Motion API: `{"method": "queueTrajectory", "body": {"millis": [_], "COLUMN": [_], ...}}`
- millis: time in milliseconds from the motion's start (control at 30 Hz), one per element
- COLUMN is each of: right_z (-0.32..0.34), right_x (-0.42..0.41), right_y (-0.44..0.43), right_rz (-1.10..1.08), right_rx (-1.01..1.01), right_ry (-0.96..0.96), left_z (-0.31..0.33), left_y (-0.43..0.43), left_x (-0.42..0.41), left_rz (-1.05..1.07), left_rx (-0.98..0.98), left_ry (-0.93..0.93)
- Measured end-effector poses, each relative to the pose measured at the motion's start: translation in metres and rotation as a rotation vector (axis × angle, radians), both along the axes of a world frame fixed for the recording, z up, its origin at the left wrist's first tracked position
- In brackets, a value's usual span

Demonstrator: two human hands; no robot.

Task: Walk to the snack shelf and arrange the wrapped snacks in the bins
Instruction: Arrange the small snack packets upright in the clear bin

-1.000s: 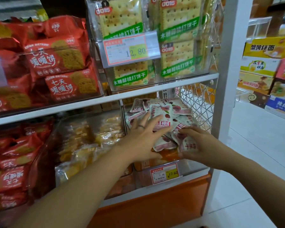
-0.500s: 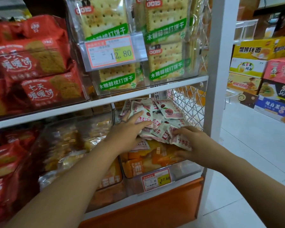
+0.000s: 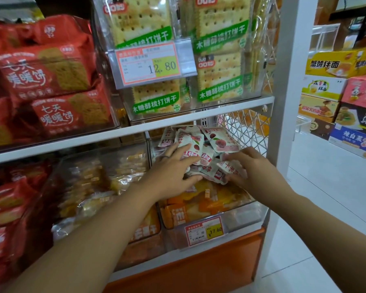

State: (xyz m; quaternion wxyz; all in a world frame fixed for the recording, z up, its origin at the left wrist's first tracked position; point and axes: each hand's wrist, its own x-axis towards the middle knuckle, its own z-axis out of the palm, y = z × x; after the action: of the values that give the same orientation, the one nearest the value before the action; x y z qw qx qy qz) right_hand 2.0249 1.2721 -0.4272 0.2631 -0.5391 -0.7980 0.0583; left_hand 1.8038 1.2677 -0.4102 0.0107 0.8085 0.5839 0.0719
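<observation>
1. The left grip (image 3: 173,168) reaches into the lower right bin (image 3: 244,215). Its fingers are spread and fairly straight, lying on top of the white-and-pink pouches (image 3: 201,149), with the thumb at the near edge of the pile. A ring (image 3: 165,157) is on one finger.
2. The right grip (image 3: 255,168) is at the right side of the same pile. Its fingers are curled over a few pouches and its thumb is beneath them, pinching them.
3. The pouches lie in a loose heap at the far, upper part of the clear bin, on top of orange packets (image 3: 188,212) that fill the near part.
4. A price tag (image 3: 204,231) reading 17.60 is clipped to the bin's front.
5. A white wire mesh panel (image 3: 248,127) closes the right side of the shelf, just beside the heap.
6. To the left, another clear bin holds yellow wrapped snacks (image 3: 93,187).
7. On the shelf board (image 3: 199,120) above stand cracker packs (image 3: 219,85) with green bands, behind a tag reading 12.80 (image 3: 150,64).
8. Red biscuit packs (image 3: 51,70) are stacked at the far left.
</observation>
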Motion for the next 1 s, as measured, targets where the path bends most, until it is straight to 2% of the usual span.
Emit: {"method": "queueTrajectory", "body": {"millis": [100, 233, 333, 467, 533, 633, 700, 833, 1000], "right_z": [0.002, 0.003, 0.008, 0.027, 0.033, 0.018, 0.009, 0.005, -0.003], "right_x": [-0.003, -0.001, 0.004, 0.011, 0.010, 0.002, -0.001, -0.008, -0.014], "right_y": [0.002, 0.003, -0.004, -0.021, -0.029, -0.028, -0.020, -0.009, 0.000], "right_rz": [-0.029, -0.025, -0.039, 0.006, 0.140, 0.264, 0.233, 0.157, 0.068], "right_rx": [0.073, 0.129, 0.053, 0.074, -0.003, -0.230, -0.271, -0.347, -0.538], "right_ry": [0.046, -0.007, -0.120, -0.061, -0.041, -0.239, -0.320, -0.339, -0.244], "left_z": [0.000, 0.006, 0.008, 0.004, 0.001, -0.001, -0.002, -0.003, -0.004], "left_y": [0.003, 0.006, 0.007, 0.006, 0.005, 0.004, 0.004, 0.004, 0.004], "left_x": [-0.001, -0.006, -0.008, -0.009, -0.010, -0.011, -0.011, -0.011, -0.012], "left_rz": [-0.020, -0.046, -0.056, -0.055, -0.057, -0.059, -0.059, -0.053, -0.051], "left_rx": [-0.043, -0.087, -0.113, -0.097, -0.070, -0.046, -0.040, -0.021, -0.003], "left_ry": [-0.069, -0.159, -0.188, -0.208, -0.197, -0.198, -0.198, -0.198, -0.204]}}
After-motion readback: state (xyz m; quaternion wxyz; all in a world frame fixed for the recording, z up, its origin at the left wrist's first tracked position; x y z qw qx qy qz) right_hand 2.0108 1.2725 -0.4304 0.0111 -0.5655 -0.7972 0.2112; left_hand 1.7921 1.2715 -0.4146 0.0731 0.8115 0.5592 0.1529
